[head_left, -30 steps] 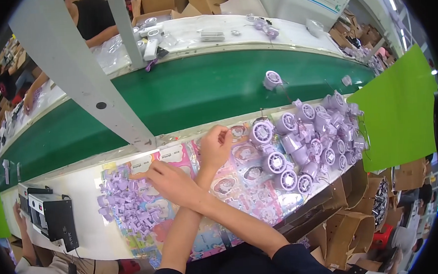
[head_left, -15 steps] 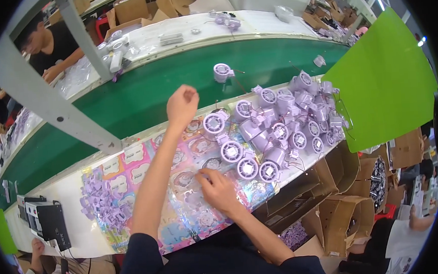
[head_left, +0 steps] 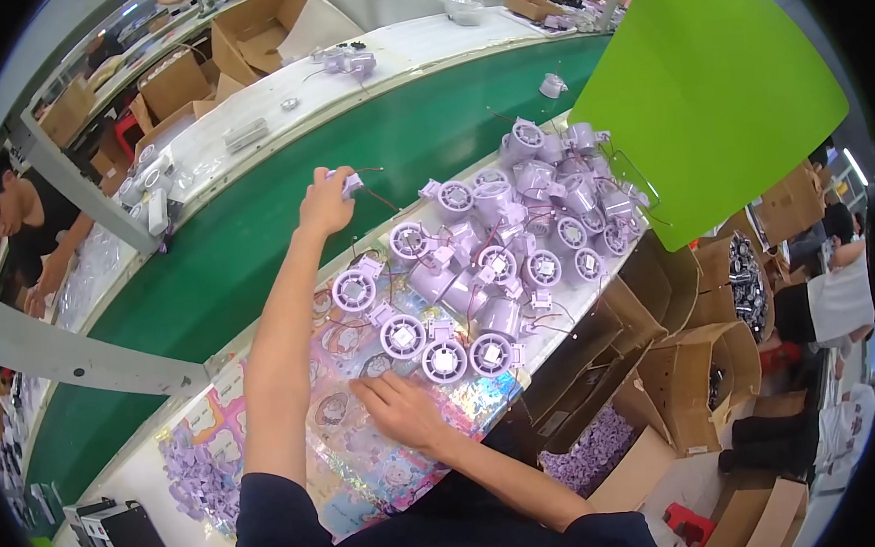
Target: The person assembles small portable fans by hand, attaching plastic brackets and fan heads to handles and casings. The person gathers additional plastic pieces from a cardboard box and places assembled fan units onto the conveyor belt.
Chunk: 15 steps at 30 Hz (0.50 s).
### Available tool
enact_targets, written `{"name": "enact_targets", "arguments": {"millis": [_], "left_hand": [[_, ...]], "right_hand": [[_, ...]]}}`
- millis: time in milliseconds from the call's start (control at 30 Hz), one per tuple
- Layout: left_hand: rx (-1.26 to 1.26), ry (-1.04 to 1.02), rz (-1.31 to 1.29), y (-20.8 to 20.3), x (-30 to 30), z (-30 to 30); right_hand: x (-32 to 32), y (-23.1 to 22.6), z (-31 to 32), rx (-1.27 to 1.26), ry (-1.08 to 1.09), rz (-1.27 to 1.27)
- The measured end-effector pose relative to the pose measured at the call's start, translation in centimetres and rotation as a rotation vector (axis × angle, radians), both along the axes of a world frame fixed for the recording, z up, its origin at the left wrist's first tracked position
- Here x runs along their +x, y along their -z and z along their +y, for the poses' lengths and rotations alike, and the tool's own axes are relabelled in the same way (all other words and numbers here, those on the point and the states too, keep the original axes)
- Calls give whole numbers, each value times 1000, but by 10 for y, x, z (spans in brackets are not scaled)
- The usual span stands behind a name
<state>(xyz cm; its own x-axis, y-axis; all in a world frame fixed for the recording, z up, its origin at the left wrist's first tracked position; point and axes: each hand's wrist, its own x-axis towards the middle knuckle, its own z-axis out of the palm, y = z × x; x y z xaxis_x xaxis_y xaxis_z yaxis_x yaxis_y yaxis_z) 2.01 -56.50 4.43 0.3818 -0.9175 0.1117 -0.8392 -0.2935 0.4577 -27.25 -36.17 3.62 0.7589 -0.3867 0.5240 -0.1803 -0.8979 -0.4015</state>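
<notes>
My left hand [head_left: 327, 204] reaches over the green conveyor belt [head_left: 253, 200], its fingers closed around a lilac round plastic housing [head_left: 353, 182]. Thin red and dark wires trail from this housing, mostly covered by the hand. Lower down, my right hand [head_left: 402, 412] lies with fingers stretched out on the colourful printed sheet [head_left: 355, 479], holding nothing. Just beyond its fingertips sits a lilac housing [head_left: 402, 337] with a spoked ring and a pale square in the middle. Several similar lilac housings [head_left: 497, 265] with wires are heaped to the right.
Small lilac plastic pieces [head_left: 202, 478] lie in a pile at the left, near a black box-shaped device [head_left: 138, 537]. A green panel [head_left: 717, 96] rises at the right. Cardboard boxes [head_left: 699, 378] stand below the bench. A metal post [head_left: 91, 345] crosses the left. Another person [head_left: 44, 232] sits across the belt.
My left hand has closed on the lone lilac housing on the belt. The view has turned, shifting the bench leftward. My right hand stays on the printed sheet, its fingers now straighter.
</notes>
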Motion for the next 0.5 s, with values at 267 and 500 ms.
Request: {"name": "enact_targets", "arguments": {"millis": [267,500], "left_hand": [[-383,-201,106,-54,-38,176],[-310,-350,-134,-19,-111,352]], "right_hand": [[5,3,-4,152,98,-145],[7,1,0,99,67,-227]]}}
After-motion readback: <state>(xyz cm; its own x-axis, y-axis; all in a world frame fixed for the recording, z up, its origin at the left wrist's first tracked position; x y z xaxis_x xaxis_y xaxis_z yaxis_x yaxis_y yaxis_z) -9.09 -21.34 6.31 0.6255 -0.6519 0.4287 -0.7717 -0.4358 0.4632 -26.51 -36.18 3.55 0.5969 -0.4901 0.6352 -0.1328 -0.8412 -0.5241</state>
